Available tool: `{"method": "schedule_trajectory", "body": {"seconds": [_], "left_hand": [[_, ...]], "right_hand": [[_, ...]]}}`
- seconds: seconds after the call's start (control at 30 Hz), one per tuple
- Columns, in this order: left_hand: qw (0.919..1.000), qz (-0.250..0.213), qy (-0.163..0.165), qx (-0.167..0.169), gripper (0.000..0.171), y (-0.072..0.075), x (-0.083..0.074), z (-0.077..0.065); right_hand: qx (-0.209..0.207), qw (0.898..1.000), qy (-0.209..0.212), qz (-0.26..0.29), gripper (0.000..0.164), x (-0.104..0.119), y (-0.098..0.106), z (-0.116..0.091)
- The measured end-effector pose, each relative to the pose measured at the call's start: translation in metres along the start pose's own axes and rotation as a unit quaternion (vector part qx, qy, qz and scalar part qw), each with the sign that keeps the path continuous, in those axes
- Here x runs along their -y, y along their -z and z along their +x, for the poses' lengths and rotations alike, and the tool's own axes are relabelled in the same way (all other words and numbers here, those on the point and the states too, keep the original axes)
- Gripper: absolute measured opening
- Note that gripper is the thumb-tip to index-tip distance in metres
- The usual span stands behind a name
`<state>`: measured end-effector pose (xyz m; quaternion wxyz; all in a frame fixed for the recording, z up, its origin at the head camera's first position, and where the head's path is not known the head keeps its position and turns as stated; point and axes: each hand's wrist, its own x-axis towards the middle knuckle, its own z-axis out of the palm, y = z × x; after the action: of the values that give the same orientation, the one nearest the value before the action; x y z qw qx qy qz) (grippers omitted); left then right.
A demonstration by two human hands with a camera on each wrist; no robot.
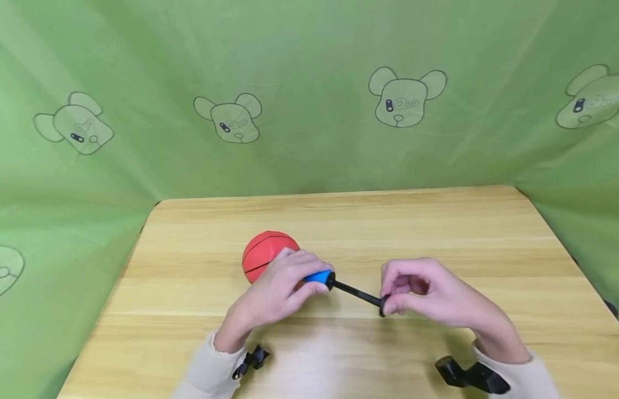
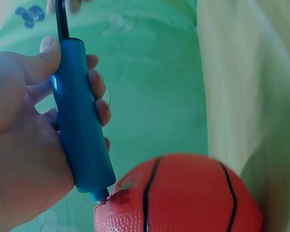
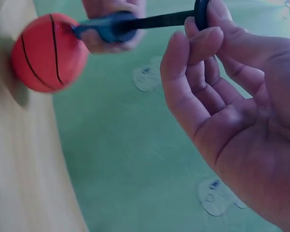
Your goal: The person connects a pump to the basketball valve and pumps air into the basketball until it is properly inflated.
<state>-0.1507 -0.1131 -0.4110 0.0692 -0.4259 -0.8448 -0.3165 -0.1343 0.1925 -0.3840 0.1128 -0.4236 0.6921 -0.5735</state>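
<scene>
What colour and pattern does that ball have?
The ball is red with black lines, showing best in the left wrist view.

Table (image 1: 414, 227): pale wood-grain top, far corners rounded. Green cloth (image 1: 309, 50): hangs behind the table and along both sides, creased, printed with outlined animal heads (image 1: 401, 100) bearing small dark-blue marks.

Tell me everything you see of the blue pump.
The blue pump has a smooth, plastic-looking cylindrical barrel with a black rod extended, ending in a black disc-like handle. The left hand grips the barrel; the right hand pinches the handle. Held above the table, its narrow tip meets the red ball.
</scene>
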Motion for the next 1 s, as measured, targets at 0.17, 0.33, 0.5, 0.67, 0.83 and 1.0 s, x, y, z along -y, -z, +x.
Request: {"method": "schedule_trajectory", "body": {"seconds": [0.17,0.33,0.5,0.67,0.83,1.0], "left_hand": [[0.9995,0.005,-0.02,0.026,0.022,-0.014,-0.015,0.003],[0.9991,0.011,-0.027,0.033,0.023,-0.017,-0.016,0.005],[0.9984,-0.028,-0.031,0.037,0.02,-0.008,-0.005,0.004],[0.9988,-0.047,-0.004,0.013,0.02,0.005,0.005,0.001],[0.9987,-0.049,0.011,-0.002,0.019,0.01,0.007,-0.002],[0.9992,-0.041,-0.005,0.0,0.019,0.002,-0.004,0.001]], "right_hand": [[0.02,0.999,-0.04,-0.001,0.022,-0.012,-0.011,0.011],[0.02,0.999,-0.025,-0.012,0.017,-0.021,-0.016,0.017],[0.011,0.999,-0.028,-0.014,0.018,-0.011,-0.014,0.015],[0.002,1.0,0.028,-0.011,0.031,0.007,0.001,-0.002],[0.003,0.996,0.086,0.002,0.028,0.01,0.01,-0.007],[0.003,0.999,0.034,0.017,0.026,0.005,0.003,-0.001]]}}
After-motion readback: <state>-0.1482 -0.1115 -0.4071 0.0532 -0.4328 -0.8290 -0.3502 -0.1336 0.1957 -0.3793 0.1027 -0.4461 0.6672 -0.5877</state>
